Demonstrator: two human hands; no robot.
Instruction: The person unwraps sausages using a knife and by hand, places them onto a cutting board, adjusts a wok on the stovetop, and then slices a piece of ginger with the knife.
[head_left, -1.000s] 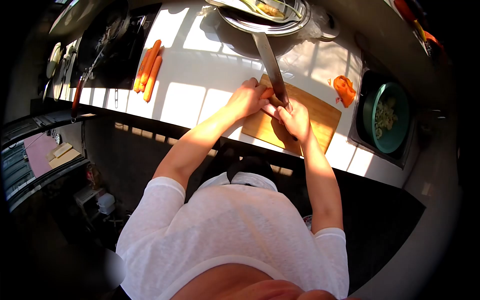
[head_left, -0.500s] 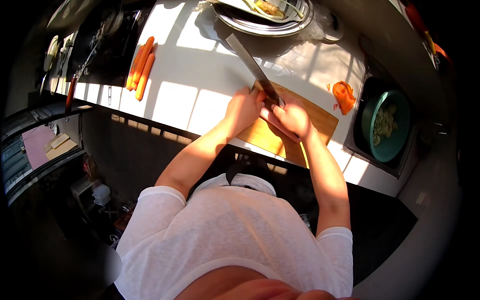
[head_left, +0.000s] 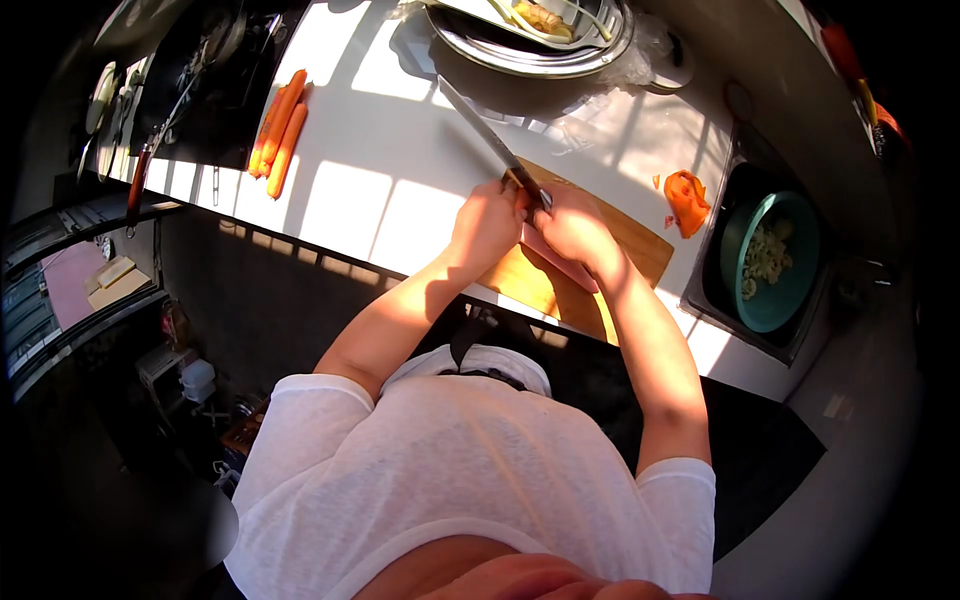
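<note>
My right hand [head_left: 568, 222] is closed around the handle of a large kitchen knife [head_left: 480, 128]. The long blade points away to the upper left, over the counter. Beneath my hands, a smooth pink log like a ham sausage [head_left: 562, 264] lies slantwise on the wooden cutting board [head_left: 640, 245]. My left hand [head_left: 488, 225] is closed at the far end of the log, close beside the knife's handle end of the blade. Its fingertips and that end of the log are partly hidden.
Several carrots [head_left: 280, 135] lie at the left by the black stove [head_left: 205, 90]. Orange peelings [head_left: 687, 203] sit right of the board. A green basin [head_left: 738, 250] with pale chopped pieces [head_left: 768, 258] stands in the sink [head_left: 706, 290]. Metal plates [head_left: 480, 60] are at the back.
The knife has turned slightly, its tip shifting left and a little nearer. Both hands stay close together over the pink log, with my right hand moved slightly left.
</note>
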